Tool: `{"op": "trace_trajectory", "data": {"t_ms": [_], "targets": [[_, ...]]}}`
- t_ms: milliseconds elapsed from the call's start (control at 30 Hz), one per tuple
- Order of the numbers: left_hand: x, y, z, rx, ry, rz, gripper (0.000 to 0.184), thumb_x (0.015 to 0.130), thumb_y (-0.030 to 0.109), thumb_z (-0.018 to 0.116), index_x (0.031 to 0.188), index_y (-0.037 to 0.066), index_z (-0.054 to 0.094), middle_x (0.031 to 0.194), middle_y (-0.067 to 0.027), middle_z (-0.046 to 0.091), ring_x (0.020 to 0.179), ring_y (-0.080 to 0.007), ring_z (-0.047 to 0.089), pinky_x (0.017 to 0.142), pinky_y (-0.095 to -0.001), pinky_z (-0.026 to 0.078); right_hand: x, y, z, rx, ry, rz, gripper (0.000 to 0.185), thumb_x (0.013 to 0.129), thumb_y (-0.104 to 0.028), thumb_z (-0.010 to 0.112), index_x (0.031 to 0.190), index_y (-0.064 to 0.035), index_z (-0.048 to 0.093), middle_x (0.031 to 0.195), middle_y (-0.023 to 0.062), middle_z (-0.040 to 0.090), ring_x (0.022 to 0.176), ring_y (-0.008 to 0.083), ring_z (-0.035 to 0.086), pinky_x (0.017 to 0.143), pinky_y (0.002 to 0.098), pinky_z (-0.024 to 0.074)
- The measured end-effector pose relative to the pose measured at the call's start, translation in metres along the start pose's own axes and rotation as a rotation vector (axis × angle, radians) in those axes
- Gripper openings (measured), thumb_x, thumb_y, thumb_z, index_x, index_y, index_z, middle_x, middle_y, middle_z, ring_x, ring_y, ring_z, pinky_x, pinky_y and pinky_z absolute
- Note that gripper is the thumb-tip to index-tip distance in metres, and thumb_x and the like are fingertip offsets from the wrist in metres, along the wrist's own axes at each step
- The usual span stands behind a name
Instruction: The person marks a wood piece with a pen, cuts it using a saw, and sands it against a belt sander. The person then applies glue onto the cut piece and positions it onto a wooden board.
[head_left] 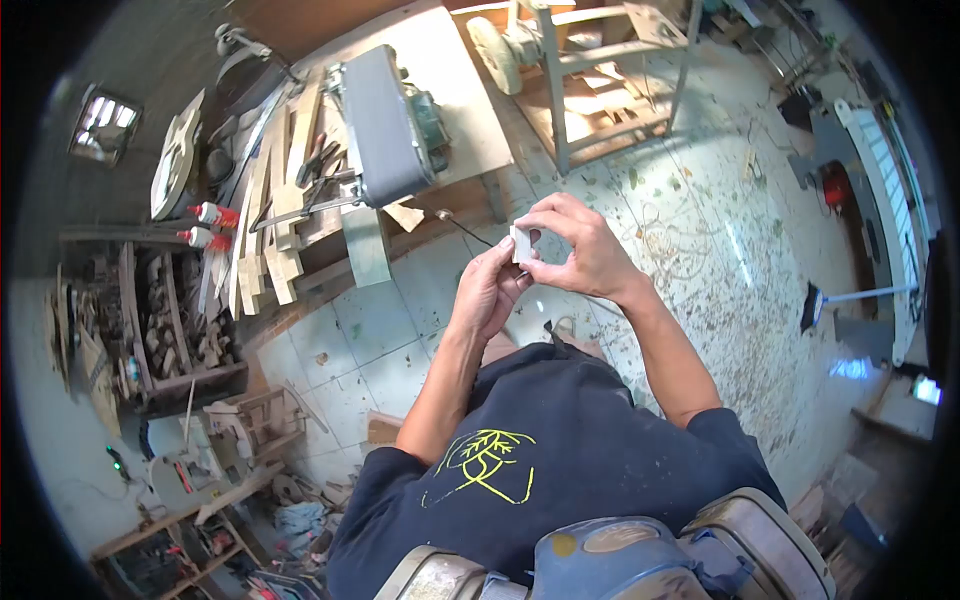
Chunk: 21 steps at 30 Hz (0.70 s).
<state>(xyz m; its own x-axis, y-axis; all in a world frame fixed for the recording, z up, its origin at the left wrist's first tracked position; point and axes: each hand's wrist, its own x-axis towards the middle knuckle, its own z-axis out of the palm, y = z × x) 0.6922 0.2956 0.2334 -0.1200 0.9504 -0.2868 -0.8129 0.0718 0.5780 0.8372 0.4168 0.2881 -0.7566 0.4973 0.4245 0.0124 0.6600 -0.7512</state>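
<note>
The left hand and right hand pinch a small pale block at 1 o'clock from the view's centre, seemingly for inspection or adjustment; any regrip calls for one steady pinch.

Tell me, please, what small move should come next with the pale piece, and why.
I'd probably turn the pale piece slightly to inspect another face, since the left hand and right hand both pinch it, away from the workbench.
</note>
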Motion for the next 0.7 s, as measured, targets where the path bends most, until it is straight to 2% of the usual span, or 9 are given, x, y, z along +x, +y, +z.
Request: {"op": "trace_trajectory", "data": {"t_ms": [67,133,167,233,367,500,633,667,700], "targets": [[-0.001,0.012,-0.012,0.021,0.044,0.053,0.037,0.105,0.030,0.054,0.126,0.000,0.062,0.108,-0.0055,0.068,0.096,-0.0143,0.064,0.089,-0.0314,0.053,0.028,0.003,0.010,-0.027,-0.068,-0.054,0.040,0.069,-0.019,0.081,0.104,-0.0013,0.069,0.101,0.0139,0.066,0.099,0.0319,0.063,0.088,0.0413,0.0522],[-0.001,0.028,-0.035,0.116,0.057,0.077,0.037,0.106,0.033,0.053,0.123,0.002,0.062,0.108,-0.0056,0.067,0.097,-0.0142,0.064,0.091,-0.0314,0.052,0.063,0.005,0.021,-0.088,-0.113,-0.095,0.039,0.068,-0.015,0.080,0.104,-0.0021,0.070,0.103,0.0135,0.067,0.099,0.0314,0.064,0.089,0.0403,0.0525],[-0.005,0.038,-0.047,0.145,0.054,0.081,0.041,0.106,0.034,0.053,0.129,0.000,0.060,0.107,-0.0052,0.067,0.097,-0.0137,0.064,0.091,-0.0306,0.052,0.081,0.006,0.027,-0.119,-0.133,-0.115,0.038,0.067,-0.013,0.079,0.104,-0.0025,0.071,0.104,0.0133,0.067,0.099,0.0312,0.065,0.089,0.0398,0.0527],[-0.014,0.057,-0.077,0.221,0.061,0.071,0.047,0.106,0.033,0.053,0.134,-0.004,0.057,0.113,-0.0081,0.067,0.099,-0.0153,0.064,0.093,-0.0318,0.051,0.124,0.012,0.043,-0.255,-0.159,-0.139,0.039,0.068,-0.019,0.080,0.103,-0.0037,0.071,0.104,0.0123,0.066,0.103,0.0306,0.061,0.093,0.0401,0.0502],[-0.044,0.110,-0.122,0.454,0.091,0.003,0.045,0.102,0.028,0.060,0.134,-0.004,0.059,0.114,-0.0083,0.068,0.101,-0.0137,0.064,0.096,-0.0301,0.050,0.221,0.044,0.089,-0.425,-0.237,-0.220,0.038,0.067,-0.024,0.078,0.098,-0.0034,0.073,0.102,0.0127,0.068,0.099,0.0316,0.059,0.093,0.0416,0.0498],[-0.067,0.154,-0.163,0.500,0.120,0.013,0.043,0.098,0.025,0.067,0.131,-0.003,0.064,0.116,-0.0107,0.070,0.100,-0.0125,0.065,0.096,-0.0298,0.050,0.294,0.073,0.122,-0.546,-0.460,-0.133,0.036,0.070,-0.024,0.080,0.097,-0.0030,0.073,0.102,0.0127,0.067,0.103,0.0322,0.057,0.095,0.0413,0.0481],[-0.082,0.171,-0.204,0.431,0.167,0.029,0.044,0.095,0.022,0.071,0.131,-0.002,0.063,0.116,-0.0118,0.071,0.100,-0.0130,0.065,0.095,-0.0295,0.051,0.321,0.081,0.139,-0.619,-0.668,-0.017,0.036,0.071,-0.024,0.081,0.097,-0.0017,0.073,0.105,0.0130,0.066,0.105,0.0322,0.056,0.097,0.0411,0.0468],[-0.085,0.174,-0.211,0.416,0.184,0.043,0.045,0.094,0.022,0.072,0.130,-0.003,0.064,0.116,-0.0123,0.071,0.101,-0.0139,0.066,0.096,-0.0302,0.051,0.319,0.094,0.142,-0.561,-0.531,-0.133,0.029,0.066,-0.023,0.083,0.088,-0.0054,0.074,0.094,0.0127,0.068,0.099,0.0350,0.060,0.088,0.0441,0.0501],[-0.087,0.178,-0.217,0.403,0.201,0.057,0.046,0.093,0.023,0.073,0.129,-0.003,0.064,0.116,-0.0127,0.071,0.101,-0.0148,0.067,0.097,-0.0309,0.051,0.322,0.098,0.142,-0.559,-0.535,-0.138,0.029,0.066,-0.023,0.083,0.088,-0.0055,0.074,0.094,0.0125,0.068,0.099,0.0350,0.060,0.088,0.0441,0.0501]]}}
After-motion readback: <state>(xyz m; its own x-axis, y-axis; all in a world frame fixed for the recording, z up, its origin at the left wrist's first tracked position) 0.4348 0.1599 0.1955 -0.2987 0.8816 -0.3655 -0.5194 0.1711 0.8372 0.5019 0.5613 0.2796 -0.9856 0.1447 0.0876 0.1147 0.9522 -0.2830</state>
